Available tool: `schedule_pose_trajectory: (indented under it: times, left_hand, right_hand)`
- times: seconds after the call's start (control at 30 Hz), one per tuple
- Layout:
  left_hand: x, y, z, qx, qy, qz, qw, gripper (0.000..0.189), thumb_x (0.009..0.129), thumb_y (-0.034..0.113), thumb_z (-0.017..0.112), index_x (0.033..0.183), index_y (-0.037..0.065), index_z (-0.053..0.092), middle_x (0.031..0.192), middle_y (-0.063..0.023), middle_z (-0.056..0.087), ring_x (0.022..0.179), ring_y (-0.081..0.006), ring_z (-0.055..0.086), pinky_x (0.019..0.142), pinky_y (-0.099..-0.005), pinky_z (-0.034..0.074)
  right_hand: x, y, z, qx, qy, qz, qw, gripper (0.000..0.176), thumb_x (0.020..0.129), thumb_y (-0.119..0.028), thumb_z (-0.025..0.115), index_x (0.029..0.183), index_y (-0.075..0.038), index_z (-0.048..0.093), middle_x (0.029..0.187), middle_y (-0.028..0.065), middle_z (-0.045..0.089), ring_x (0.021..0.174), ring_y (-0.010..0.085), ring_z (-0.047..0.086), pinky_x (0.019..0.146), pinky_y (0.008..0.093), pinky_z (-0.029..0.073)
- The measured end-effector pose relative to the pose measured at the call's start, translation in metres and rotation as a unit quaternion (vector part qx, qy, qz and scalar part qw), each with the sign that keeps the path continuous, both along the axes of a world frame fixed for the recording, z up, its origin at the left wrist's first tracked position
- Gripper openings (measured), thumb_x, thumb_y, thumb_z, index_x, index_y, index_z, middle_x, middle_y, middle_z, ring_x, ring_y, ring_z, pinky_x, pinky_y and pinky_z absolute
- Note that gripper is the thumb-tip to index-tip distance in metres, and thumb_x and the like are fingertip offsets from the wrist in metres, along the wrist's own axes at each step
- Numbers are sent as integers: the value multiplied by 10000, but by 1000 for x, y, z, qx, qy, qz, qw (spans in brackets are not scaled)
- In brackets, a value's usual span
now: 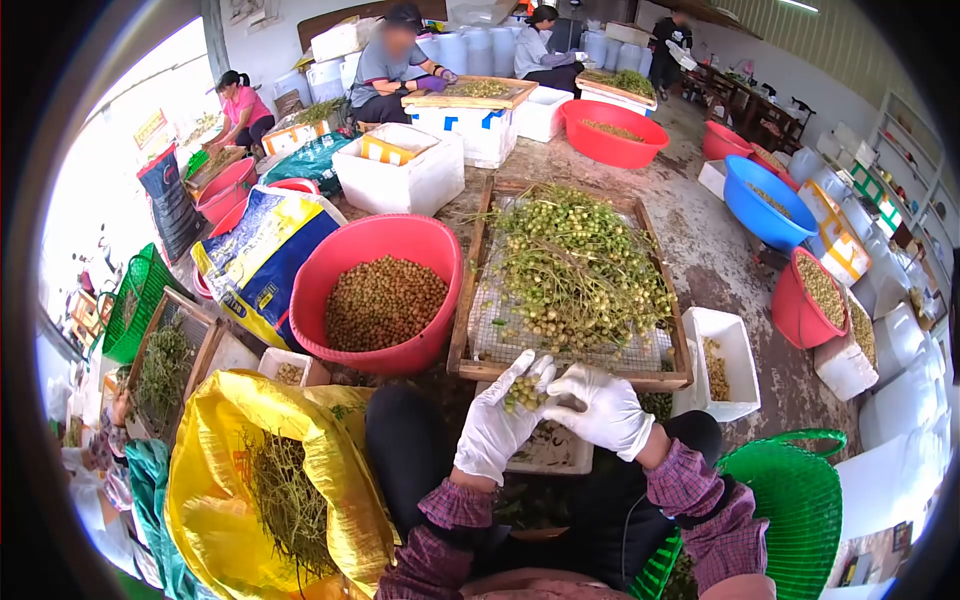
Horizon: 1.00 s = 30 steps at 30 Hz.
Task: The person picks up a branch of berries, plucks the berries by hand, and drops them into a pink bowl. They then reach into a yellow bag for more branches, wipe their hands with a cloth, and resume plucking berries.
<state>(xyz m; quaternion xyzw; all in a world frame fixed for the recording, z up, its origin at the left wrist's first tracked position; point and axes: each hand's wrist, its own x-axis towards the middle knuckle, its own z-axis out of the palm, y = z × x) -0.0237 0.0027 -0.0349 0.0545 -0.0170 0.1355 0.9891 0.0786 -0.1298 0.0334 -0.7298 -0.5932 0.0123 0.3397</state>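
My left hand point(503, 418), in a white glove, is closed around a small bunch of round green berries point(524, 393). My right hand point(606, 408), gloved too, meets it at the bunch with thumb and fingers pinched together; what lies between those fingertips is hidden. Just beyond both hands stands a wood-framed mesh tray point(487, 335), heaped with berry stalks point(580, 262) carrying green fruit. To its left a red tub point(378, 232) holds many loose brownish-green berries point(386, 303). Below the hands a white box point(570, 457) shows partly between my knees.
A yellow sack point(205, 470) of bare stalks stands at my left, a green basket point(790, 500) at my right. A white foam box point(738, 400) with berries sits right of the tray. Farther off are a blue tub point(738, 198), a red basin point(612, 150) and several people working.
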Motion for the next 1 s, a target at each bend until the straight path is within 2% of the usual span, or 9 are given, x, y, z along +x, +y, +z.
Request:
schedule_pose_trajectory:
  times: [0.17, 0.37, 0.47, 0.6, 0.7, 0.8, 0.83, 0.93, 1.0]
  left_hand:
    - [-5, -6, 5, 13, 32, 9, 999, 389, 937, 177, 459, 1290, 14, 465, 1290, -132, 499, 1203, -254, 468, 987, -376, 377]
    - [-4, -4, -8, 11, 25, 9, 1000, 405, 938, 196, 466, 1299, 15, 453, 1299, -122, 495, 1228, -247, 450, 977, -378, 385]
    - [-6, -11, 4, 30, 55, 21, 998, 399, 942, 197, 461, 1298, 16, 454, 1298, -116, 495, 1222, -242, 454, 989, -381, 379]
    - [-8, -13, 9, 26, 74, 19, 997, 383, 945, 200, 459, 1285, 23, 466, 1289, -118, 498, 1204, -233, 465, 1013, -395, 361]
    - [-7, -14, 6, 60, 120, 22, 991, 346, 925, 133, 500, 1254, 25, 488, 1245, -108, 527, 1149, -206, 509, 982, -371, 405]
    - [-5, -21, -5, 113, 189, 11, 975, 325, 892, 37, 535, 1215, 20, 509, 1174, -99, 564, 1071, -179, 558, 935, -321, 456]
    - [-3, -24, -5, 89, 175, 16, 980, 323, 870, -19, 546, 1190, 11, 521, 1116, -94, 587, 1021, -165, 584, 901, -277, 483]
    - [-5, -22, -8, 173, 198, 35, 964, 295, 860, -18, 560, 1155, -11, 542, 1120, -107, 592, 1033, -194, 581, 921, -311, 473]
    - [-7, -25, -5, 179, 216, 48, 959, 295, 870, -1, 550, 1163, -30, 530, 1127, -134, 588, 1028, -210, 585, 926, -323, 473]
  right_hand:
    - [1, 6, -22, -24, -66, -5, 998, 166, 730, -193, 691, 851, -100, 624, 817, 74, 613, 726, 289, 606, 624, 371, 490]
    - [-4, 4, -23, -45, -115, -25, 992, 207, 797, -249, 600, 886, -64, 625, 758, 109, 600, 683, 283, 610, 568, 397, 491]
    - [-5, 5, -29, -58, -203, -30, 977, 176, 794, -207, 597, 889, -61, 619, 717, 116, 589, 648, 286, 606, 527, 389, 486]
    - [5, 6, -29, -33, -154, -11, 987, 123, 788, -153, 591, 870, -61, 588, 699, 116, 577, 642, 288, 602, 516, 389, 485]
    - [9, 8, -26, 1, -88, 9, 996, 83, 782, -116, 590, 826, -60, 548, 693, 118, 567, 634, 301, 592, 531, 393, 482]
    - [10, 7, -27, 31, -29, 6, 999, 85, 776, -90, 592, 790, -61, 513, 693, 127, 554, 627, 319, 576, 544, 397, 470]
    - [9, 7, -28, 36, -20, 5, 999, 93, 771, -85, 596, 781, -61, 507, 692, 130, 549, 625, 325, 570, 547, 399, 464]
    - [7, 6, -30, 47, -50, -9, 998, 103, 764, -80, 606, 764, -65, 504, 682, 132, 537, 619, 332, 558, 548, 405, 452]
    - [7, 3, -27, 61, -47, -32, 996, 103, 763, -80, 609, 753, -66, 507, 672, 128, 531, 614, 331, 554, 544, 406, 448]
